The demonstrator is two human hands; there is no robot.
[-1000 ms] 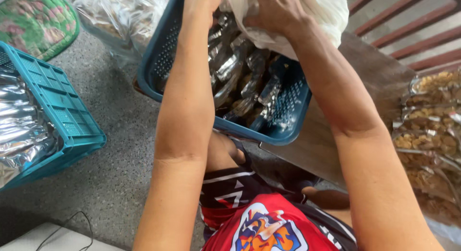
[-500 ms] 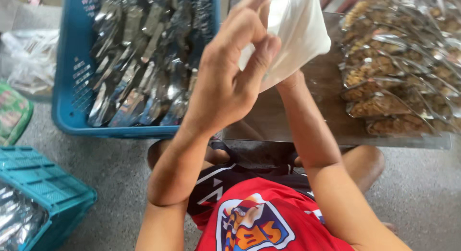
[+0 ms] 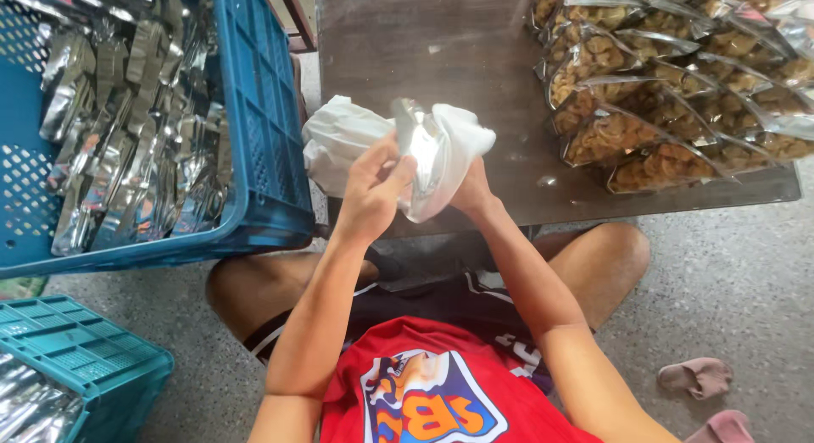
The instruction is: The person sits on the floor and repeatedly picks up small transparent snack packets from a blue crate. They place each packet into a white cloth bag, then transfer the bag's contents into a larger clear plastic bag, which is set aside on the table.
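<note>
Head cam, only view: person seated on grey floor (image 3: 729, 265), knees apart, red printed shirt (image 3: 424, 392), working over front edge of a low dark wooden table (image 3: 441, 44). Left hand (image 3: 370, 191) raised, fingers (image 3: 386, 159) curled and pinched shut on the silver foil pouch (image 3: 421, 146), which stands roughly upright btwn both hands, just above table edge. Right hand (image 3: 471, 189) mostly hidden behind a white cloth (image 3: 343, 138); it looks closed around cloth and pouch together, but fingertips not visible, so exact hold can't be told. Cloth wraps the pouch's right side and trails off to the left. Left of the hands, touching or v. near table side: big blue crate (image 3: 263, 155) full of flat silver pouches (image 3: 127, 138). Bottom left: teal crate (image 3: 85, 358), more foil inside. Far right of table: pile of clear bags of brown snacks (image 3: 670, 87), well apart from hands. Pink cloth items (image 3: 697, 377) on floor by right leg. Risks, my read: foil is slick and held only by a pinch, so pouch could slip and drop into lap or floor; loose cloth tail could snag crate rim; squeezing hard could crease or pop the seal; a wide elbow swing could nudge the snack-bag pile.
</note>
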